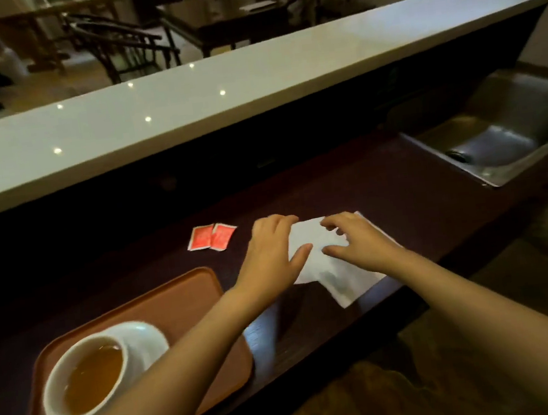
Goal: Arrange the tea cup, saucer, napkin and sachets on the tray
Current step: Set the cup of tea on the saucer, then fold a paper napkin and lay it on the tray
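Note:
A white tea cup [85, 371] full of amber tea stands on a white saucer [144, 340] at the near left of the brown tray [180, 298]. Two red sachets [212, 236] lie side by side on the dark counter beyond the tray. A white napkin [340, 278] lies on the counter to the right of the tray. My left hand [271, 252] presses on the napkin's left edge with fingers spread. My right hand [359, 238] rests on the napkin's upper part, fingertips curled onto the paper.
The dark counter [402, 198] runs left to right, with a metal sink [506, 141] sunk in at the far right. A raised white ledge [184, 104] rises behind it. Chairs and tables stand beyond in the room.

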`<state>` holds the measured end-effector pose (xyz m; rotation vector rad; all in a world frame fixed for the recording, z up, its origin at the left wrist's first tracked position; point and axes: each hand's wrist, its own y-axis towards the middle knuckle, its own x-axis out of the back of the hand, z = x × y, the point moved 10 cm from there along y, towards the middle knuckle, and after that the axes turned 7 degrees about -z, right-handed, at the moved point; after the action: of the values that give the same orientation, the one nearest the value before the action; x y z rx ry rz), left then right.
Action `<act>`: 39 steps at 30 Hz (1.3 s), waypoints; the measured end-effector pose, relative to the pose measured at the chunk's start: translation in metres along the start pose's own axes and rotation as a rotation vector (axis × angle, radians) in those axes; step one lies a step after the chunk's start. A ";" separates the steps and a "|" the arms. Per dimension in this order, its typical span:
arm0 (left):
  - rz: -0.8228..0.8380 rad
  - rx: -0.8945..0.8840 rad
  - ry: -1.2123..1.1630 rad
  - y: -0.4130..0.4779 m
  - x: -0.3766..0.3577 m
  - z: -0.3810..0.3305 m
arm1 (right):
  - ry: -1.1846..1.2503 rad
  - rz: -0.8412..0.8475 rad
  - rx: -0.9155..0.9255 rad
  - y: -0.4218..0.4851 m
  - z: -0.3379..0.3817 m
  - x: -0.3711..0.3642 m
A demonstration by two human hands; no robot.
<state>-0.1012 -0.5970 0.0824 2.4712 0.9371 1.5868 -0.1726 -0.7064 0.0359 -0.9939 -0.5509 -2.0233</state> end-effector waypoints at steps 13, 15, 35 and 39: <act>0.347 0.055 0.086 0.055 -0.165 -0.012 | -0.156 -0.162 -0.460 -0.024 -0.168 0.033; 0.357 0.036 0.121 0.054 -0.175 -0.007 | -0.167 -0.182 -0.471 -0.023 -0.170 0.032; 0.134 -0.024 -0.130 0.055 -0.145 0.006 | 0.464 -0.371 -0.265 -0.009 -0.113 0.028; 0.018 0.106 -0.325 0.076 -0.105 0.024 | 0.375 -0.267 -0.042 -0.014 -0.063 0.015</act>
<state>-0.0760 -0.7071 0.0134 2.7016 0.9690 1.1147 -0.2181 -0.7464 0.0102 -0.5625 -0.4557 -2.3936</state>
